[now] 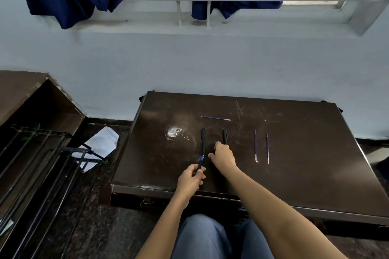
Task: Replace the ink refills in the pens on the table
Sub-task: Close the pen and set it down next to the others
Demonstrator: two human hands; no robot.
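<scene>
Now, left hand (190,178) pinches the near end of the left pen (203,145), right hand (223,156) grips the right pen (225,136); both point away, spare refills (255,146) nearer the right hand.

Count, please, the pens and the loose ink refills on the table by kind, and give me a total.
Pens: 2, the left pen in the left hand, the right pen in the right hand
Loose ink refills: 3
Total: 5
</scene>
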